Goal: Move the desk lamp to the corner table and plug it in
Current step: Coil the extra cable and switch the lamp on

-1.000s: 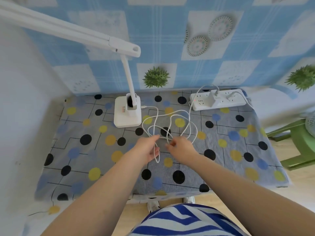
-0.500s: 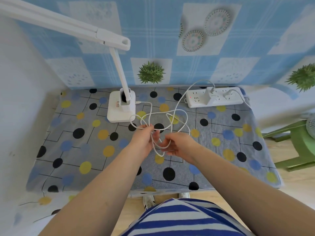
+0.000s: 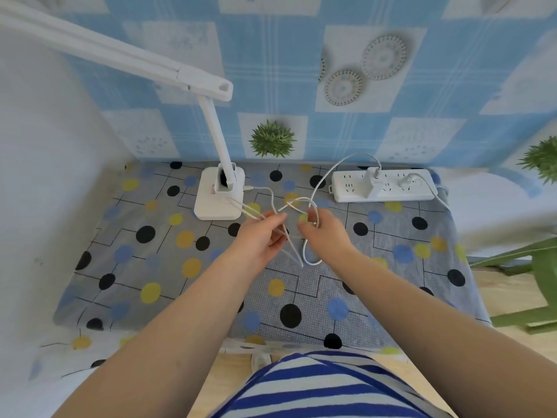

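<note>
White plastic desk lamp point(image 3: 219, 193) — stands at the far left-centre of the table point(image 3: 126, 267), its square base flat on the cloth just beside the far wall. Slim stem rises from the base leaning slightly left; the long flat head runs from the hinge out to the upper left, its long axis slanting up and left past the picture's edge.

Thin white power cord point(image 3: 328, 176) — leaves the right side of the lamp base, tangles in several loops near the middle of the table, then arcs up and right to a white plug adapter point(image 3: 372, 184) seated in the strip.

Left hand point(image 3: 261, 236) — fingers curled, grip pinching several strands of the cord. Right hand point(image 3: 324, 233) — grip closed round another loop, just beside the left hand; one loop hangs below it onto the cloth.

White rectangular power strip point(image 3: 384, 187) — lies at the far right of the table, long axis left to right, a small red light at its left end.

Table cover — grey cloth with black, yellow and blue dots. Green plastic stool point(image 3: 533, 282) stands off the table's right edge. Blue checked wall covering point(image 3: 271, 70) behind.
</note>
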